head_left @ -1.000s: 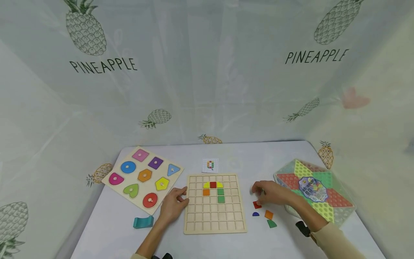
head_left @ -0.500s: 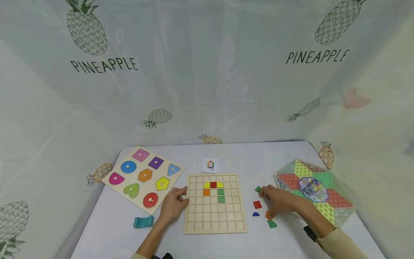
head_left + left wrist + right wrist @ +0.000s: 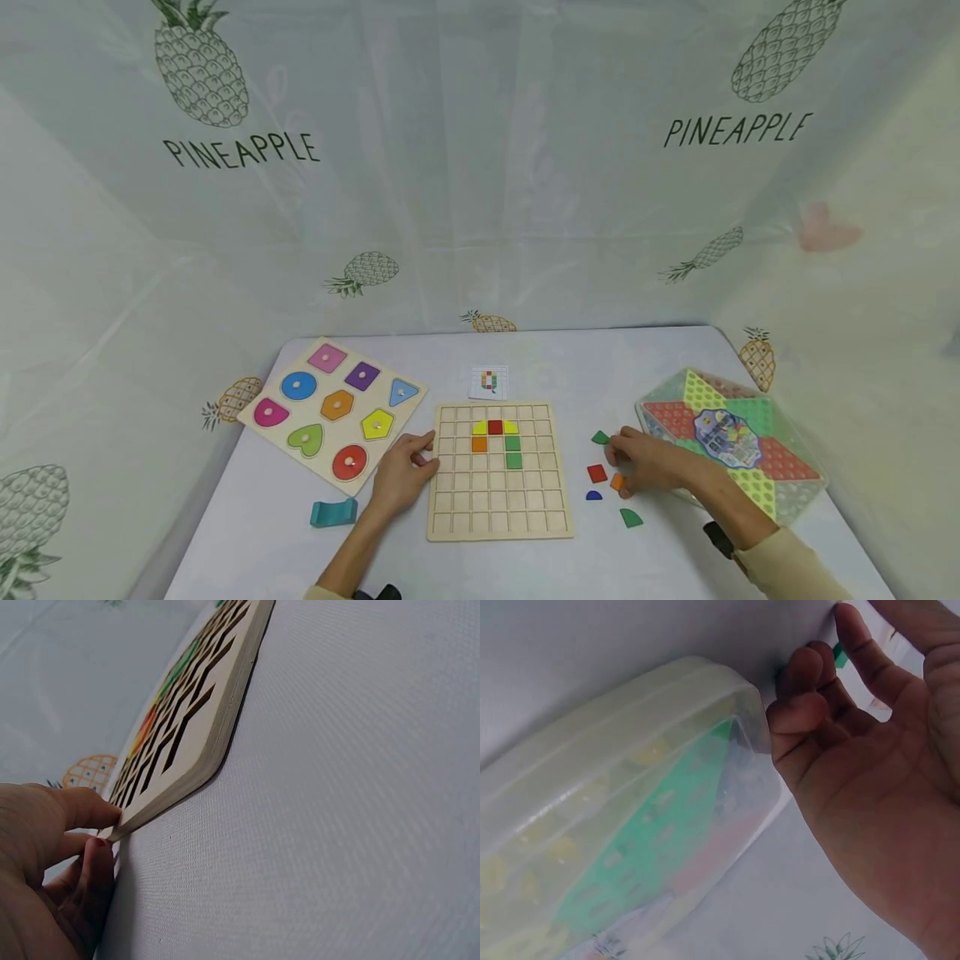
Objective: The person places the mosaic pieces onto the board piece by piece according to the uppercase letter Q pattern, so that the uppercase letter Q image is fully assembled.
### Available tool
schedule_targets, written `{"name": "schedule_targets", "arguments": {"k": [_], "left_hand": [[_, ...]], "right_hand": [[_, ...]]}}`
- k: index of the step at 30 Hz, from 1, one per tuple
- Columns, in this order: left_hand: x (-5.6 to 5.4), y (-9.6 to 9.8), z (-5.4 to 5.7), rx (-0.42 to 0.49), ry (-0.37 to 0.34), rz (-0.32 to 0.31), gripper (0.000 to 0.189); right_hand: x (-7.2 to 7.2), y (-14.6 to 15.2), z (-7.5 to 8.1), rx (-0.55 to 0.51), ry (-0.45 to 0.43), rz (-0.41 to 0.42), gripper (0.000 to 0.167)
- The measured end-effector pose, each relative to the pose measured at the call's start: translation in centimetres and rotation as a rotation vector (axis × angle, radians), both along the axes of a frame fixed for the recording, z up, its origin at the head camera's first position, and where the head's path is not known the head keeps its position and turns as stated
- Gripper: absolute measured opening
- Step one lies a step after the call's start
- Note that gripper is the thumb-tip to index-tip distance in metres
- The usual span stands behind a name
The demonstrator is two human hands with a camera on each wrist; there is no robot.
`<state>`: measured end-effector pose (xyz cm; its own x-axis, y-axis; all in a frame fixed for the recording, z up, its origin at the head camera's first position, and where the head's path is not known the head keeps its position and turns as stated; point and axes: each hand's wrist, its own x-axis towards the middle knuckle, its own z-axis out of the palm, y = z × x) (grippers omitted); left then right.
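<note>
A wooden grid board (image 3: 498, 500) lies mid-table, with yellow, red, orange and green pieces set in its upper cells. My left hand (image 3: 405, 475) pinches the board's left edge; in the left wrist view its fingertips (image 3: 105, 817) meet at the board's side. To the right of the board, my right hand (image 3: 648, 462) is spread low over loose pieces. Its thumb touches an orange square tile (image 3: 617, 482), and its forefinger is close to a green piece (image 3: 600, 437). The orange tile is not visible in the right wrist view, where thumb and forefinger stand apart.
Beside the right hand lie a red square (image 3: 596, 473), a blue half-circle (image 3: 594, 495) and a green quarter-circle (image 3: 632, 518). A pattern card (image 3: 489, 382) sits behind the board. Around it are a shape puzzle (image 3: 315, 412), a teal block (image 3: 333, 513) and a hexagonal game box (image 3: 727, 437).
My right hand has drawn back from the red square, uncovering the green piece. Its thumb has reached the orange tile, which has shifted slightly up and left. The left hand holds still.
</note>
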<state>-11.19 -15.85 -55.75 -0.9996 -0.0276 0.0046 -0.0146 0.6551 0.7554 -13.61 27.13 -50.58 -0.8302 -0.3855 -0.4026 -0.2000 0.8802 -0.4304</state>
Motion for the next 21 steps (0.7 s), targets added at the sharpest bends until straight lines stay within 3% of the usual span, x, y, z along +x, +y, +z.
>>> {"name": "schedule_targets", "arguments": {"k": [6,21], "left_hand": [[0.0,0.0,0.0,0.000,-0.003,-0.003,0.051],[0.0,-0.1,-0.1,-0.007,0.011,-0.007,0.050]], "right_hand": [[-0.1,-0.2,-0.3,-0.031,0.043,0.004,0.029],[-0.1,-1.1,0.1,-0.164,-0.013,0.066,0.026]]}}
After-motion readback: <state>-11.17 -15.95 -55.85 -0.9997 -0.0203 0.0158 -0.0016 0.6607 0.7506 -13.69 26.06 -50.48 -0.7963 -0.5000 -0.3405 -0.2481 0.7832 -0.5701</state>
